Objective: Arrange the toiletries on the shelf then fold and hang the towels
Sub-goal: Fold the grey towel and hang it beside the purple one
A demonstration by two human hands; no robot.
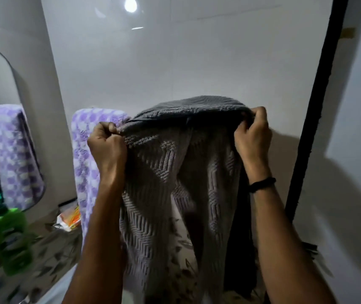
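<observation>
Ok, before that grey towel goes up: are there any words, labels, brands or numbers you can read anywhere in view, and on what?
No text can be read in this view.
Labels on the green bottles: motion-blurred, unreadable.
Print on the orange and white packet: too small and blurred to read.
The grey towel and the purple checked towel: woven patterns only, no lettering visible.

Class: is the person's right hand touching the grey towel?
Touching. The head view shows the right hand with its fingers curled round the top edge of the grey towel.
</observation>
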